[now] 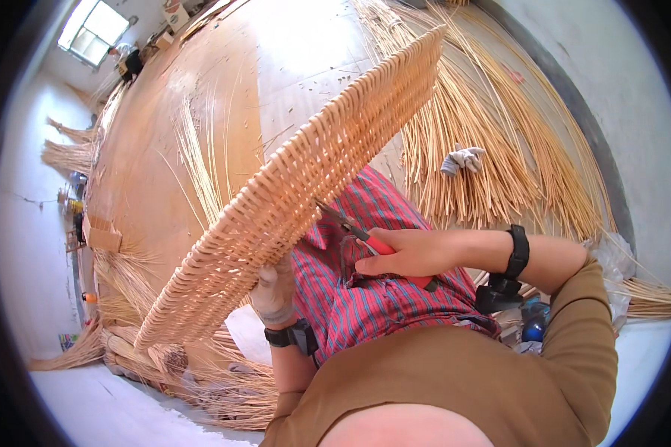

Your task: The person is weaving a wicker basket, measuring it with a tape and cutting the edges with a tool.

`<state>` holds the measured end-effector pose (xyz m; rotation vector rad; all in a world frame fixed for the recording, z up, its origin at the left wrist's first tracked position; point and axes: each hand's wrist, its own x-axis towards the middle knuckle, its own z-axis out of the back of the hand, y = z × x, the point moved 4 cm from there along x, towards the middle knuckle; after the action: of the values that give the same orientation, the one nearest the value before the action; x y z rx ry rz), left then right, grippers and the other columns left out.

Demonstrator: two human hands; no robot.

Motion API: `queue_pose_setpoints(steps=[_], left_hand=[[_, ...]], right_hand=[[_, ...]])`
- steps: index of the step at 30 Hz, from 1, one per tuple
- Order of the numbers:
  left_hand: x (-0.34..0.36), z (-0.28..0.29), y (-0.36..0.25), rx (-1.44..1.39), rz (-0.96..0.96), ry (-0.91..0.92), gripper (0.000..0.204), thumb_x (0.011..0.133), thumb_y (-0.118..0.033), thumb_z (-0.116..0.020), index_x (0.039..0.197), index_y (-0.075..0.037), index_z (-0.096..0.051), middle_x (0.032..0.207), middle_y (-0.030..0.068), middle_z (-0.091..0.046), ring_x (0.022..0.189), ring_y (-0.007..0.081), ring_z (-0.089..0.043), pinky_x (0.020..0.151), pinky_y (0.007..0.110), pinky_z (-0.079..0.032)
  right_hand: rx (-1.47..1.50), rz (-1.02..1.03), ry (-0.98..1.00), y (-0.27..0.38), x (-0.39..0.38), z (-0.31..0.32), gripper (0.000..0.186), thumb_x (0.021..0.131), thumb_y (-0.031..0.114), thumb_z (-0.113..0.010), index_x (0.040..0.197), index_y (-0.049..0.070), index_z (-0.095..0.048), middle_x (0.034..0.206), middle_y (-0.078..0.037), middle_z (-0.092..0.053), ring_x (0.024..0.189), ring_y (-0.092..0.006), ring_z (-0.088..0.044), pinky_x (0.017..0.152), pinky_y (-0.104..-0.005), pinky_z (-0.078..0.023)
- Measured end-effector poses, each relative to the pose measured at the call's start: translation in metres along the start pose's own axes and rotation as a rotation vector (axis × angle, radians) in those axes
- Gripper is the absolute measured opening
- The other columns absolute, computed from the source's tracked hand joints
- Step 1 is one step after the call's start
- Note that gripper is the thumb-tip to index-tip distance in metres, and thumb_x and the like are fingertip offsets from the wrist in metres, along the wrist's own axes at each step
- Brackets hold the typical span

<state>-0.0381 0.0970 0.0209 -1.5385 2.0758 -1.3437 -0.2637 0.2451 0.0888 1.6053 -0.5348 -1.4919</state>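
A long woven wicker panel point(306, 175) is held tilted in front of me, running from the lower left up to the upper right. My left hand point(274, 289), in a pale glove, grips its lower edge; the weave hides part of the fingers. Bare and closed, my right hand point(414, 253) is wrapped round red-handled pliers point(381, 244). Their dark jaws reach the near edge of the panel, close to its middle. Whether the jaws are biting on a strand is too small to tell. Beneath both hands, a red-and-blue striped cloth point(373, 302) covers my lap.
Thick bundles of wicker rods point(492, 141) spread over the floor at the right, with a grey-white glove point(463, 160) on top. More loose rods point(201, 160) lie at the left beyond the panel. A cardboard box point(102, 234) stands by the left wall, near further bundles point(138, 346).
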Motion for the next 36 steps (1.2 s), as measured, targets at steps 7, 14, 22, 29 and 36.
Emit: queue_pose_setpoints(steps=[7, 14, 22, 29, 36], left_hand=[[0.001, 0.006, -0.003, -0.031, 0.038, 0.036, 0.095, 0.087, -0.027, -0.088, 0.162, -0.010, -0.034, 0.161, 0.0104, -0.045, 0.147, 0.0330, -0.046, 0.125, 0.056, -0.037], [0.000, 0.003, -0.002, -0.042, 0.054, 0.028, 0.094, 0.087, -0.028, -0.088, 0.162, -0.009, -0.034, 0.161, 0.0120, -0.045, 0.146, 0.0336, -0.048, 0.124, 0.055, -0.040], [-0.007, 0.004, 0.026, -0.047, 0.102, -0.029, 0.088, 0.093, -0.024, -0.081, 0.162, -0.005, -0.030, 0.159, 0.0156, -0.045, 0.144, 0.0365, -0.049, 0.119, 0.054, -0.046], [-0.022, 0.031, 0.071, -0.180, 0.219, -0.181, 0.071, 0.104, -0.021, -0.067, 0.162, -0.004, -0.030, 0.160, 0.0183, -0.044, 0.144, 0.0368, -0.049, 0.121, 0.055, -0.044], [-0.020, 0.023, 0.079, -0.696, 0.318, -0.266, 0.055, 0.110, -0.020, -0.056, 0.157, 0.002, -0.037, 0.160, 0.0195, -0.046, 0.147, 0.0331, -0.047, 0.120, 0.052, -0.045]], right_hand=[[-0.088, 0.109, 0.131, -0.002, 0.013, 0.001, 0.059, 0.101, 0.060, -0.062, 0.114, 0.003, -0.052, 0.075, -0.005, -0.059, 0.067, -0.0174, -0.057, 0.068, -0.0375, -0.048], [-0.142, -0.044, 0.132, 0.025, 0.008, -0.001, 0.062, 0.099, 0.057, -0.063, 0.119, 0.000, -0.053, 0.084, -0.014, -0.067, 0.081, -0.0233, -0.065, 0.080, -0.0405, -0.051], [-0.214, 0.172, -0.238, -0.026, 0.050, -0.001, 0.049, 0.098, 0.050, -0.065, 0.104, 0.002, -0.056, 0.071, -0.016, -0.064, 0.076, -0.0320, -0.070, 0.075, -0.0482, -0.052], [-0.459, 0.189, -0.462, -0.078, 0.103, 0.014, 0.043, 0.095, 0.042, -0.063, 0.107, 0.002, -0.065, 0.100, -0.029, -0.071, 0.099, -0.0475, -0.068, 0.086, -0.0547, -0.052], [0.627, 0.318, 0.188, -0.059, 0.076, -0.037, 0.028, 0.097, 0.025, -0.069, 0.112, 0.004, -0.058, 0.093, -0.007, -0.068, 0.084, -0.0147, -0.066, 0.075, -0.0337, -0.054]])
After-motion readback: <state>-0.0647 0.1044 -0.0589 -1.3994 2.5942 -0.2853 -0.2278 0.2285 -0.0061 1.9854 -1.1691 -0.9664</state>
